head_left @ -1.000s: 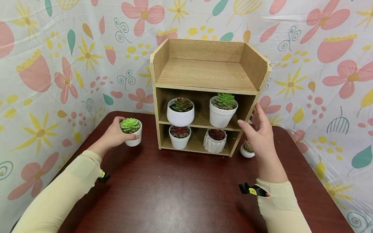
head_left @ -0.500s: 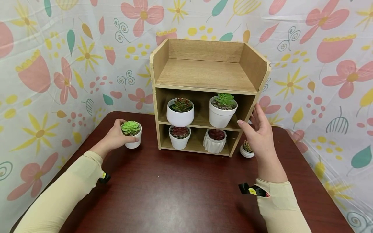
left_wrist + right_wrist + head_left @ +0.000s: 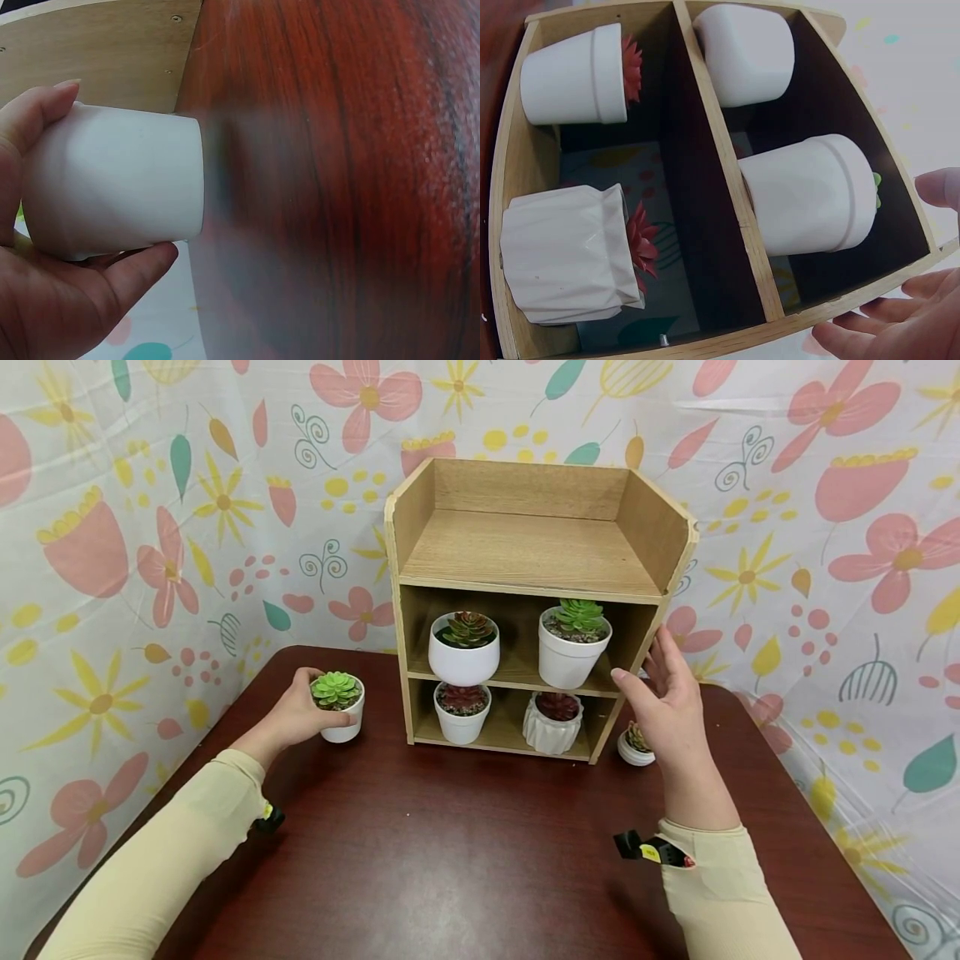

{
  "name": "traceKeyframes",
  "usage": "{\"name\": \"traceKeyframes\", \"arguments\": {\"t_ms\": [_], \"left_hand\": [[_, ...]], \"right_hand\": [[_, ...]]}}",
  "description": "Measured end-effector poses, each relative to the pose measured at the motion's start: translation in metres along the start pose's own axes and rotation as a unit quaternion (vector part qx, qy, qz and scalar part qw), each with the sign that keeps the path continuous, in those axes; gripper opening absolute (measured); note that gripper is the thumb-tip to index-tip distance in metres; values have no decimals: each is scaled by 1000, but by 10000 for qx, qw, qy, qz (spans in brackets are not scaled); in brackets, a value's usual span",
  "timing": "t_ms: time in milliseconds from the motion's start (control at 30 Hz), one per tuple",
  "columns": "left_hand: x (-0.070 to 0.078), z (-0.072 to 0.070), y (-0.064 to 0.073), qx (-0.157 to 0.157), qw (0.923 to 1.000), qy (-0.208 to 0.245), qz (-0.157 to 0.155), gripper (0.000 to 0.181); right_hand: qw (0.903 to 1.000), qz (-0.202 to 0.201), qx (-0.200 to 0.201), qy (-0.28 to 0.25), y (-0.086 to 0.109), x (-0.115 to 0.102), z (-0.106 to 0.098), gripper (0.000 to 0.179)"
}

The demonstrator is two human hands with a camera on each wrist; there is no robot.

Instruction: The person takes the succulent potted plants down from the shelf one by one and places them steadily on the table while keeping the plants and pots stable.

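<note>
A floral cloth (image 3: 176,485) hangs behind the desk (image 3: 450,860), on which a three-level wooden shelf unit (image 3: 532,547) stands towards the far edge.

Next in size come the hands. The right hand (image 3: 675,718) is open, fingers lying along the unit's outer right side; whether its thumb touches the wood I cannot tell. A sideways shove there would probably jolt everything on the shelves. The left hand (image 3: 298,710) grips a small white pot (image 3: 120,180) with a bright green succulent, thumb and fingers round its sides, near the desk's far left corner. Whether its base touches the wood is unclear; if not, loosening too soon could drop or tip it.

Of the pots in the unit, the green-topped pot (image 3: 572,656) and the round bowl (image 3: 465,662) sit close to the middle shelf's front lip, so a bump seems likeliest to send these over. Below them are the faceted pot (image 3: 552,732) and the tapered pot (image 3: 462,724), both with red plants.

Smallest is the low pot (image 3: 637,752) between the unit and the desk's right edge, just beside the right hand; a careless swing of that wrist might knock it.
</note>
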State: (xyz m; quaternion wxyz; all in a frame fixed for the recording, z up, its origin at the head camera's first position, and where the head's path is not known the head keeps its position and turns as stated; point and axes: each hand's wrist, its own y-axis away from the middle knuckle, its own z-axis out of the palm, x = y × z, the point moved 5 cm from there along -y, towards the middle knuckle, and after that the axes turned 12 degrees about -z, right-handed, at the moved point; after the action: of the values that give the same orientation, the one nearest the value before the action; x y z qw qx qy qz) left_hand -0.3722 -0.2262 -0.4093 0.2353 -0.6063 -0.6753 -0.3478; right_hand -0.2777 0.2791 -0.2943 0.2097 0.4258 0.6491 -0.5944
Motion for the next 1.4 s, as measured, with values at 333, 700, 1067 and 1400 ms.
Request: {"name": "traceKeyframes", "arguments": {"t_ms": [333, 700, 1067, 1400], "left_hand": [[-2, 1, -2, -5, 10000, 2, -58, 116], [-8, 4, -5, -14, 9999, -15, -100, 121], [-11, 5, -7, 25, 10000, -52, -77, 120], [-13, 6, -8, -18, 9999, -68, -131, 121]], "right_hand": [[10000, 38, 10, -42, 0, -1, 1, 87], [10000, -26, 27, -22, 0, 0, 1, 86], [10000, -31, 43, 10, 0, -1, 0, 85], [10000, 36, 12, 33, 0, -1, 0, 86]]}}
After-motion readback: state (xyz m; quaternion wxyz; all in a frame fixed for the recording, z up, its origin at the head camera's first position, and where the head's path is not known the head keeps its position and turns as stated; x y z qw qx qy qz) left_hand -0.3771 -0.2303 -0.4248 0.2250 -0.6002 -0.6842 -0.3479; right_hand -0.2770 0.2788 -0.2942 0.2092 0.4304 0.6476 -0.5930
